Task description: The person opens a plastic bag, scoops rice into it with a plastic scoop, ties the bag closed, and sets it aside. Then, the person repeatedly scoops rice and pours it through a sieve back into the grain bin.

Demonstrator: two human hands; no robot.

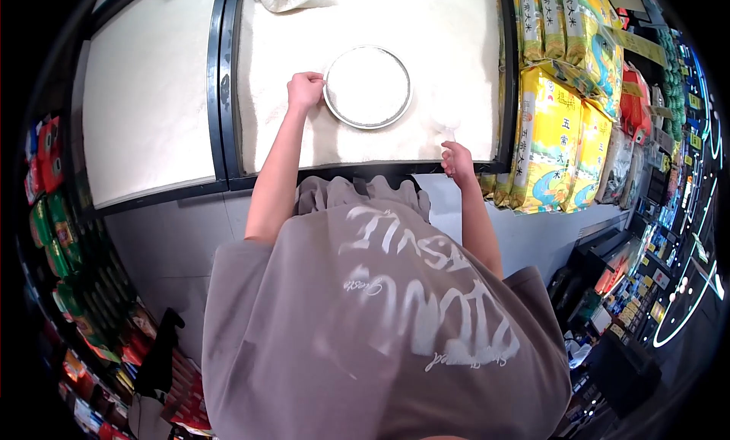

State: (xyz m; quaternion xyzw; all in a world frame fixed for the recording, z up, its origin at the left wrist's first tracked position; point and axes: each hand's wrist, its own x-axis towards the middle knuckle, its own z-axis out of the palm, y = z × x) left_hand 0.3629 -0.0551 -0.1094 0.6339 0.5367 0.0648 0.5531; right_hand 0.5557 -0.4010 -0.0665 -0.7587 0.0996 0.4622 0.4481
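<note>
Bright light washes out the bin contents point(456, 37); fisheye distortion bends the edges.

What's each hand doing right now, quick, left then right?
Left hand: closed, fingers gripping the bowl by its rim.
Right hand: closed, holding what looks like a clear scoop.

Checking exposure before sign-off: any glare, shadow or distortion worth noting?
Head view: glare bleaches the white bed, nearly swallowing the pale utensil in the right hand; soft shadow lies below the bowl. Also head view: fisheye curvature and black corners, with the green packets at left dim and indistinct.
</note>
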